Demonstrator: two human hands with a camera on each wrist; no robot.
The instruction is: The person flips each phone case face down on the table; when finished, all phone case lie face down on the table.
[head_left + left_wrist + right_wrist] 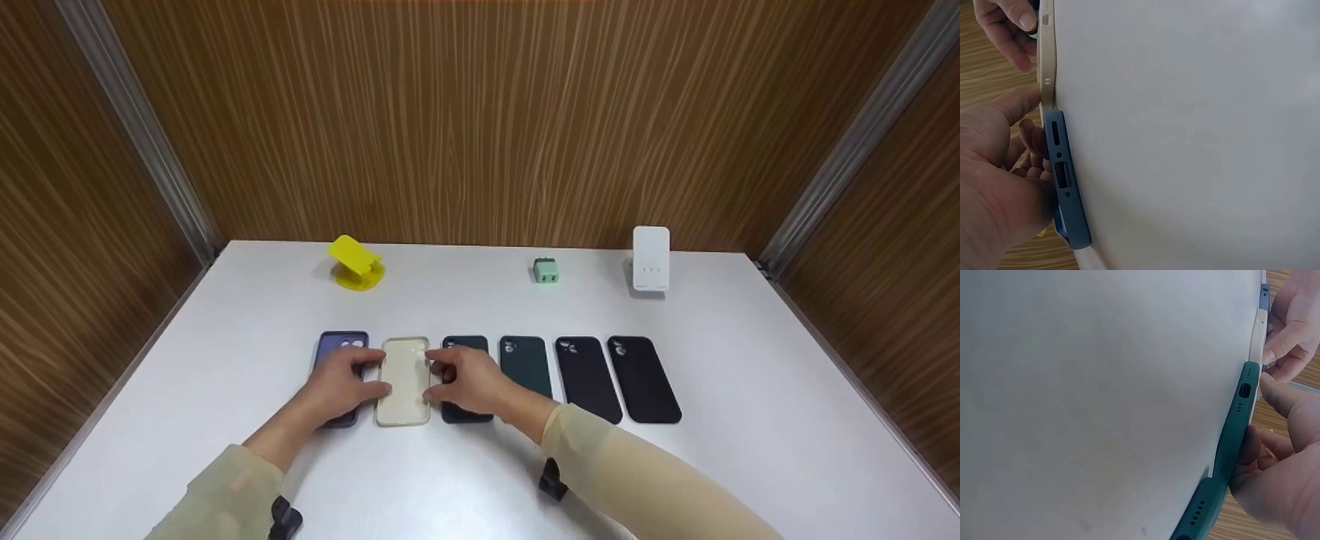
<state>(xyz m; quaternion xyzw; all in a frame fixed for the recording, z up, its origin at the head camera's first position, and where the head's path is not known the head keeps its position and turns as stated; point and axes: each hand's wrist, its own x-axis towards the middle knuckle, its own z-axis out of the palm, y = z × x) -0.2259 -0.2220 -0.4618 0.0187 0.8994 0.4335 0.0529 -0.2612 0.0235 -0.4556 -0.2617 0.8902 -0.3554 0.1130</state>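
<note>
A cream phone case [403,382] lies hollow side up on the white table, between both hands. My left hand [343,384] touches its left edge with spread thumb and index finger, over the blue-purple phone case [341,415]. From the other side my right hand [474,380] rests thumb and index fingertips at the right edge, reaching over a dark green phone case [466,416]. In the left wrist view the left thumb reaches the cream case [1046,56] beside the blue case [1072,214]. The right thumb points to the cream case [1258,337] past the green one [1235,419].
Further right in the row lie another dark green case [526,367] and two black cases [589,379]. Behind stand a yellow phone stand [356,262], a small green plug adapter [546,270] and a white upright stand [651,259]. Wood-grain panels [450,120] enclose the table.
</note>
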